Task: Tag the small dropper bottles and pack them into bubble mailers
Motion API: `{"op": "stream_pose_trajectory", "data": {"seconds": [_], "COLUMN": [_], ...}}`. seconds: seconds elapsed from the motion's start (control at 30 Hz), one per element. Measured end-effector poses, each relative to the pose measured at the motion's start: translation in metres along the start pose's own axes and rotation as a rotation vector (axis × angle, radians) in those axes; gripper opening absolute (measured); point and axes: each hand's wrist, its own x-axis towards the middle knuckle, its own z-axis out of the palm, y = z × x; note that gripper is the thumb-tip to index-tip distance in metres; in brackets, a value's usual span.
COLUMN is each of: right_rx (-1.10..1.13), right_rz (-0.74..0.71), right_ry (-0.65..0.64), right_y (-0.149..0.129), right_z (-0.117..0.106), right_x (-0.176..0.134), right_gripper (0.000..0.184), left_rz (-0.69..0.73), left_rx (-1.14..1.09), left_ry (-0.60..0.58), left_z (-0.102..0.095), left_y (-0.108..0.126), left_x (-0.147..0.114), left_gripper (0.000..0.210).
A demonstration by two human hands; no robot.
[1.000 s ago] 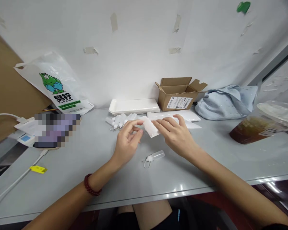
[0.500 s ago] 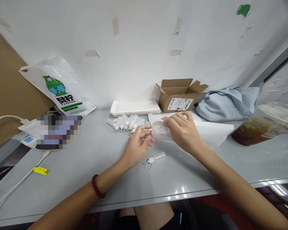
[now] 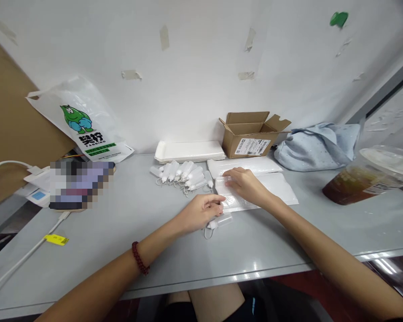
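Observation:
A white padded envelope [image 3: 278, 189] lies flat on the table, its clear, shiny flap side pointing left. My left hand [image 3: 203, 211] has its fingers closed at the near left corner of that envelope. The fingers of my right hand [image 3: 246, 184] are bent together over the far part of the flap; their tips are partly hidden. Just below my left fingers lies a single small squeeze bottle [image 3: 223, 220] with a white cap and looped strap. Behind the envelope I see another white padded envelope [image 3: 255, 165], lying flat.
Several small squeeze bottles [image 3: 184, 172] lie heaped left of the envelopes. Behind them is a stack of white trays [image 3: 190, 150]. An open cardboard box [image 3: 250, 141], a blue cloth bag [image 3: 317, 147] and a drink cup [image 3: 352, 183] stand rightward. A phone [image 3: 83, 183] sits left.
The envelope has come down flat onto the table, nearer to me. My left hand has moved down and right to its corner; my right hand has shifted slightly left and down.

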Motion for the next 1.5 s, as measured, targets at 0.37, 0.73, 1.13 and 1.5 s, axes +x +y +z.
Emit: {"op": "stream_pose_trajectory", "data": {"seconds": [0.37, 0.73, 1.13, 1.5], "right_rx": [0.088, 0.03, 0.105, 0.036], "right_rz": [0.0, 0.034, 0.089, -0.039], "right_ry": [0.088, 0.102, 0.054, 0.261], "right_y": [0.01, 0.011, 0.015, 0.024], "right_z": [0.008, 0.007, 0.004, 0.015], "right_x": [0.003, 0.006, 0.007, 0.01], "right_gripper": [0.024, 0.02, 0.012, 0.014], "left_rz": [0.009, 0.198, 0.241, 0.178], "left_rx": [0.073, 0.222, 0.393, 0.28], "left_ry": [0.017, -0.105, -0.057, 0.052], "left_z": [0.005, 0.007, 0.01, 0.005], "left_y": [0.003, 0.005, 0.003, 0.002], "left_x": [0.002, 0.008, 0.012, 0.011], "left_gripper": [0.05, 0.056, 0.041, 0.033]}}
